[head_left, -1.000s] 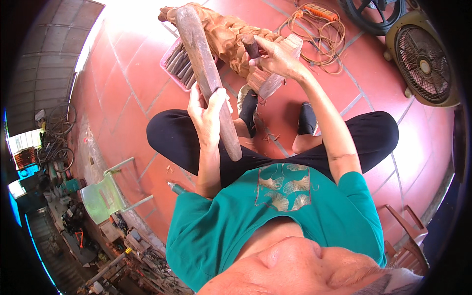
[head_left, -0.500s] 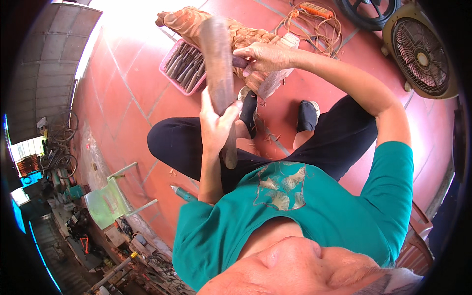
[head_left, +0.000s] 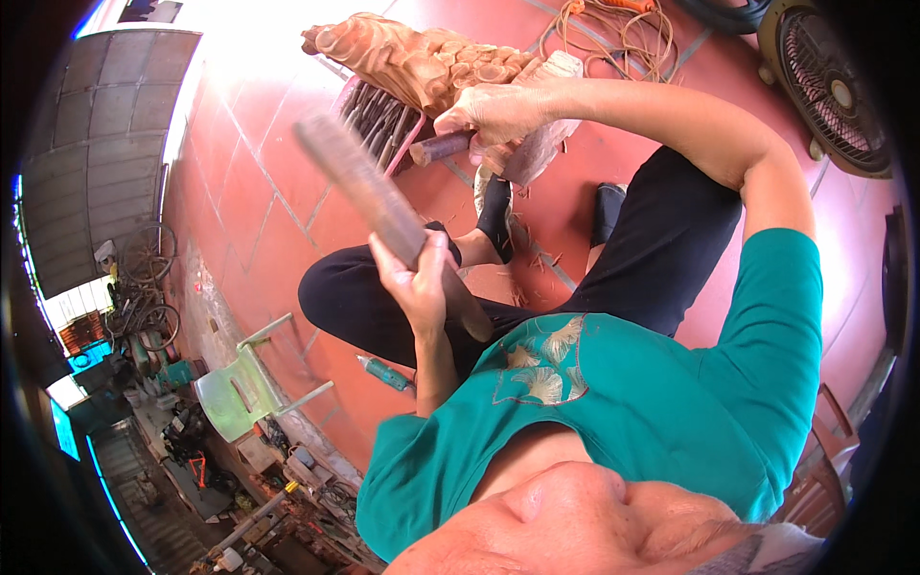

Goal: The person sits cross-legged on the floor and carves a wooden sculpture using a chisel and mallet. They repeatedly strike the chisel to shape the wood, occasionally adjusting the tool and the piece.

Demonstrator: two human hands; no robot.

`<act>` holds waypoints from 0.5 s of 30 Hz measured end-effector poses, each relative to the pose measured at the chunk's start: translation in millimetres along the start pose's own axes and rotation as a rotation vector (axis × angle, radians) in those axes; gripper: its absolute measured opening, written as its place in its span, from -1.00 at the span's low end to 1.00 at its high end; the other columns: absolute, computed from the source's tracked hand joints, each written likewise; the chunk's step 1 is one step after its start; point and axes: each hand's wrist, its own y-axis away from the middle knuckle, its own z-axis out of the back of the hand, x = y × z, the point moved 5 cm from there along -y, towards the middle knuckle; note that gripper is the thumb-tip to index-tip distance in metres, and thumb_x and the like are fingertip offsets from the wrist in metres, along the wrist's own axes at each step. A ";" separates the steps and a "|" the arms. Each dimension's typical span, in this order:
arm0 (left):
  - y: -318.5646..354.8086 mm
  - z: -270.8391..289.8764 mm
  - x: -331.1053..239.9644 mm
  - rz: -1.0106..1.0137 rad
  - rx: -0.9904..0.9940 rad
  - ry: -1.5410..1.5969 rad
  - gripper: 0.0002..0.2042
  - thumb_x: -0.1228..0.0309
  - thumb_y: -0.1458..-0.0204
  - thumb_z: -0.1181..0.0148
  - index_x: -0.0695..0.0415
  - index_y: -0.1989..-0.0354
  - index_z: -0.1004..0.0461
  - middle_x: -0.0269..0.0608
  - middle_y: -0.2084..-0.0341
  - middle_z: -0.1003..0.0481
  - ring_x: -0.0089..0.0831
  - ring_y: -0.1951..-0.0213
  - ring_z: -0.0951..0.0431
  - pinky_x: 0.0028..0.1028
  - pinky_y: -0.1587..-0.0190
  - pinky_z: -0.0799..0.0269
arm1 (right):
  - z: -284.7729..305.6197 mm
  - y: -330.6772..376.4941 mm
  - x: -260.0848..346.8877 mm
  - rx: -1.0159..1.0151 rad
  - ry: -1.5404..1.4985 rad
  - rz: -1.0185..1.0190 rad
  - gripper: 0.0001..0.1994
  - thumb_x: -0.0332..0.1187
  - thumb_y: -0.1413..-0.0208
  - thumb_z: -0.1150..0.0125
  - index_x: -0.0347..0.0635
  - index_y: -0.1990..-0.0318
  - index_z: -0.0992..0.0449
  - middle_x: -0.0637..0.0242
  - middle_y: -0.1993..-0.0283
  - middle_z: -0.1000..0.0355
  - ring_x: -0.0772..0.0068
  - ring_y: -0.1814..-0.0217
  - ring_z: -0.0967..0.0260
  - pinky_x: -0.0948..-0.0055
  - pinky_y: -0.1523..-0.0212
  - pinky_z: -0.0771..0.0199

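My left hand [head_left: 418, 285] grips a long, flat wooden mallet [head_left: 356, 182] by its lower part; the mallet tilts up to the left, apart from the chisel. In my right hand [head_left: 498, 117], the fingers wrap round the dark wooden handle of a chisel [head_left: 441, 149], its butt end pointing left toward the mallet. The chisel's blade is hidden behind my hand. Beneath and beyond that hand lies a brown wood carving [head_left: 407, 65] with scale-like relief, its near end a paler, rough block [head_left: 539, 149].
A pink basket [head_left: 406, 144] of dark-handled tools stands left of the carving. Wood chips lie by my feet. An orange cord [head_left: 613, 43] and a fan [head_left: 832, 91] are at the right; a green power tool [head_left: 385, 372] and pale green chair [head_left: 235, 393] at the left.
The mallet has swung left, away from the chisel, and its top is lower. More of the chisel handle shows. My right hand has shifted slightly left and nearer; the whole view has moved a little.
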 end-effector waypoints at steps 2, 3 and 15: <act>0.7 -1.3 -14.1 -0.157 -0.083 0.025 -0.67 0.60 -0.18 -0.09 0.29 -0.07 -0.19 -0.17 0.48 -0.42 -0.47 0.61 -0.45 -0.49 0.55 -0.41 | 3.4 3.8 5.6 -0.007 0.057 0.074 -0.68 -0.46 0.05 -0.45 -0.19 0.13 -0.48 0.21 0.44 -0.49 0.18 0.36 -0.53 0.17 0.32 -0.45; 2.9 -4.5 -13.0 -0.194 -0.102 0.030 -0.65 0.59 -0.17 -0.11 0.29 -0.09 -0.18 -0.18 0.47 -0.42 -0.47 0.61 -0.45 -0.49 0.54 -0.41 | 5.5 5.0 8.9 0.012 0.044 0.034 -0.67 -0.46 0.06 -0.46 -0.20 0.14 -0.48 0.21 0.42 -0.50 0.17 0.31 -0.53 0.15 0.28 -0.43; -10.7 3.5 33.6 0.095 0.024 0.135 -0.72 0.57 -0.15 -0.13 0.28 0.00 -0.27 -0.22 0.55 -0.39 -0.53 0.68 -0.40 -0.54 0.63 -0.34 | 16.7 11.7 -17.7 -0.299 -0.099 0.119 -0.70 -0.45 -0.02 -0.31 -0.34 0.11 -0.41 0.11 0.36 -0.44 0.18 0.23 -0.45 0.17 0.18 -0.39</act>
